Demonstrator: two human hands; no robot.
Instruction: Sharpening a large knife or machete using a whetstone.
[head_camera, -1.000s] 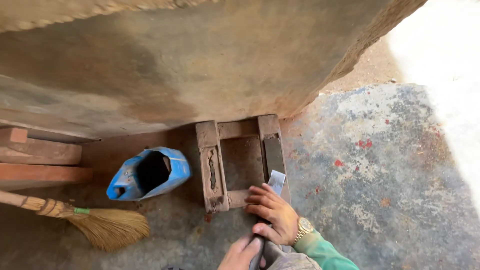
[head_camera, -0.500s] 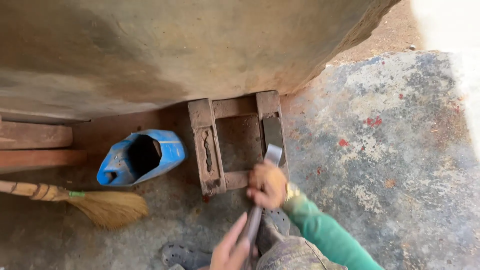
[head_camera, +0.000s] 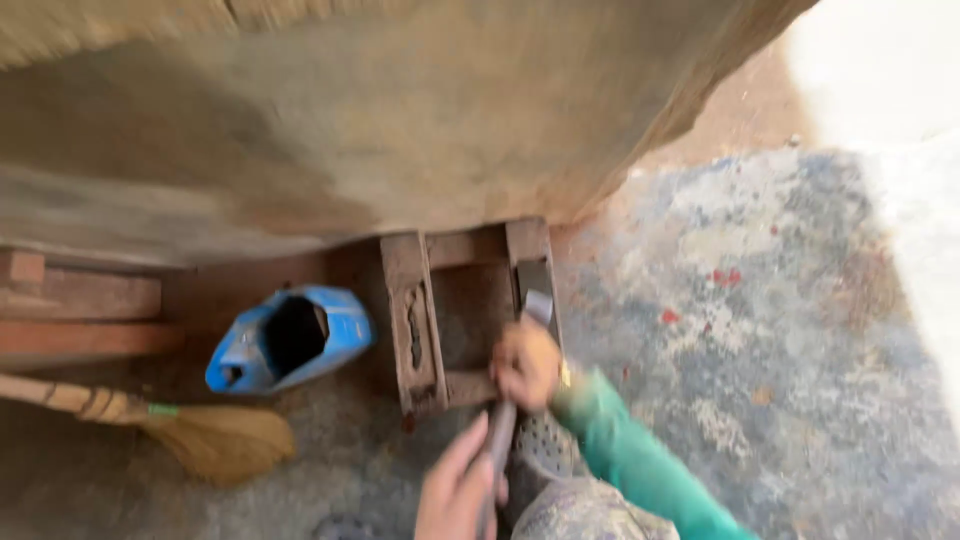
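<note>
Rough concrete floor (head_camera: 780, 330), stained and speckled, runs under a big tilted slab (head_camera: 400, 120) that fills the upper half of the frame. Tucked at its lower edge, centre of the frame, sits a rusty rectangular metal frame (head_camera: 420, 330).

The right hand (head_camera: 527, 362), in a green sleeve, has its fingers closed around the upper part of a flat metal tool (head_camera: 538, 305), whose pale tip pokes out above the knuckles against the frame's right bar. The left hand (head_camera: 458, 490), at the bottom centre, wraps its fingers around the lower end of the same tool.

The view is blurred, so the exact contact point is unclear. I'd worry the tip skids off the rusty bar and the right knuckles hit the metal or the slab's edge. The blue cut-open jug (head_camera: 290, 335) and broom (head_camera: 215, 440) at lower left lie well apart, out of harm's way.
</note>
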